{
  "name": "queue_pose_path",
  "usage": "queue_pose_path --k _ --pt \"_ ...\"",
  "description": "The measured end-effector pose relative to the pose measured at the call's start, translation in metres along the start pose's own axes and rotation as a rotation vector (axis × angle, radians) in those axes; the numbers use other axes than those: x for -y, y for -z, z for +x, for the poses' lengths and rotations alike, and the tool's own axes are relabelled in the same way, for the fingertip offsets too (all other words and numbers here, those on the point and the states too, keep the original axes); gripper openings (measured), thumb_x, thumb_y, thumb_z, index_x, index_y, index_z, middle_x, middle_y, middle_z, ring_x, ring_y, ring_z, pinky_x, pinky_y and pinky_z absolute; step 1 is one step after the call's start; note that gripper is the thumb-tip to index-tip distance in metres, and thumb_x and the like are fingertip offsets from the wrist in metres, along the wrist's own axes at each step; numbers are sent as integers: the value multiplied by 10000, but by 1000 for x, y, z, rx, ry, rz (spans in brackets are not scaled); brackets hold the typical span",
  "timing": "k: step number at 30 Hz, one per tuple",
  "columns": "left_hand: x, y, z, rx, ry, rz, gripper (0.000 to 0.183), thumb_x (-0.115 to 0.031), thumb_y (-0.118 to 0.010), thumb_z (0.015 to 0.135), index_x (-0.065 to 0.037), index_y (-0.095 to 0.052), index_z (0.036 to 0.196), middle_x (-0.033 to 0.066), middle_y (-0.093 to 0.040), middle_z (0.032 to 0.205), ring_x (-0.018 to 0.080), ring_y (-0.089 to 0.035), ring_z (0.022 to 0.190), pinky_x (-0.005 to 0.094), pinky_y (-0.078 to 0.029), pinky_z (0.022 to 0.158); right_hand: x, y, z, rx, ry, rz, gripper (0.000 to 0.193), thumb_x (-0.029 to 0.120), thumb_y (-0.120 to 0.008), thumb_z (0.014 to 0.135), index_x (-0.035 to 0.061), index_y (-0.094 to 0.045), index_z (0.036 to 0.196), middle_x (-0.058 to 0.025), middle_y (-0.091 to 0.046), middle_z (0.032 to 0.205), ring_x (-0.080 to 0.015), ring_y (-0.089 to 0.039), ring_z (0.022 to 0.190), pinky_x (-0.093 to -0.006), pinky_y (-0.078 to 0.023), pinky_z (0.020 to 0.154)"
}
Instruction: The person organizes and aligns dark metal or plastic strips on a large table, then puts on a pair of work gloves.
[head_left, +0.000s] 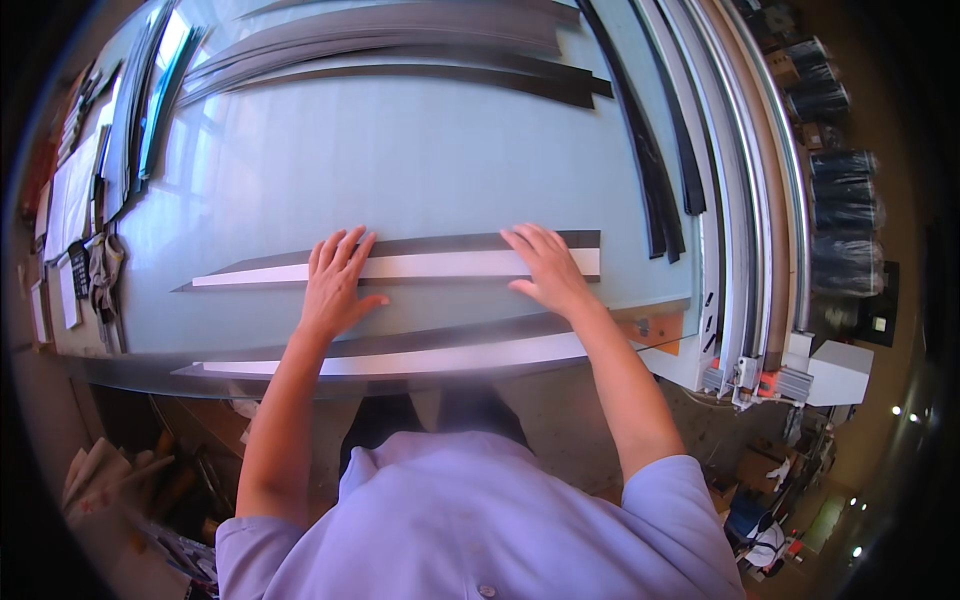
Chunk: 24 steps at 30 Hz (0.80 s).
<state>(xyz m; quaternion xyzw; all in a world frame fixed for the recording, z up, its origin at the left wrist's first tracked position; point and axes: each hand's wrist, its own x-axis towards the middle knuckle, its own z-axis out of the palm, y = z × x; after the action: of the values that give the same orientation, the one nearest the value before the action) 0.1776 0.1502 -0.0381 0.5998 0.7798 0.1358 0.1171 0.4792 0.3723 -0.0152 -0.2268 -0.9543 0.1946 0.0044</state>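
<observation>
A long grey strip (420, 246) with a white strip (440, 265) on top of it lies across the pale table in front of me. My left hand (338, 280) rests on it left of its middle, fingers spread and thumb pointing right. Near its right end lies my right hand (546, 264), fingers stretched out over the white strip. Neither hand grips anything. Closer to me, along the table's near edge, lies a second grey strip (400, 340) with a white strip (440, 356) on it, partly beneath my forearms.
Grey strips (380, 35) are stacked at the far side of the table (380, 160). Dark strips (635, 140) lie on the right, beside long metal rails and rollers (765, 180). Gloves (104, 268), papers (70, 195) and dark strips (135, 110) lie at the left edge.
</observation>
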Motion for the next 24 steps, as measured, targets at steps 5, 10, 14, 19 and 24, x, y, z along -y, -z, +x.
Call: queue_pose_path --k 5,10,14,19,24 --pt "-10 6 7 8 -22 13 915 -342 -923 646 -109 -533 1440 90 -528 1367 320 -450 1324 460 -332 1150 10 12 -4 -46 18 65 789 102 -819 732 100 -506 1456 -153 -534 1340 -355 -497 1285 -446 -415 1105" --pt "-14 24 -14 -123 -191 76 863 -181 -944 564 -96 -593 1348 114 -551 1260 343 -496 1237 468 -400 1082 30 26 -41 -109 58 94 805 172 -812 702 111 -519 1449 -180 -531 1317 -382 -517 1221 -469 -424 1061" --pt "-51 47 -71 56 -121 -62 870 -197 -929 528 -79 -586 1318 143 -539 1209 370 -515 1216 474 -425 1028 53 13 -101 -11 22 130 825 201 -842 695 99 -516 1446 -193 -510 1353 -385 -496 1266 -474 -404 1087" --pt "-59 20 -121 83 -29 -17 914 -221 -930 547 -75 -549 1365 154 -523 1315 370 -504 1267 472 -413 1054 66 -25 -125 37 16 14 847 141 -840 715 93 -469 1475 -203 -446 1481 -384 -406 1414 -497 -333 1175" --pt "-65 18 -119 120 -10 -23 1071 -196 -939 542 -92 -451 1490 156 -488 1458 377 -474 1328 487 -373 1122 67 -22 -125 58 -60 80 788 136 -824 789 63 -448 1478 -199 -390 1559 -382 -368 1453 -500 -303 1200"
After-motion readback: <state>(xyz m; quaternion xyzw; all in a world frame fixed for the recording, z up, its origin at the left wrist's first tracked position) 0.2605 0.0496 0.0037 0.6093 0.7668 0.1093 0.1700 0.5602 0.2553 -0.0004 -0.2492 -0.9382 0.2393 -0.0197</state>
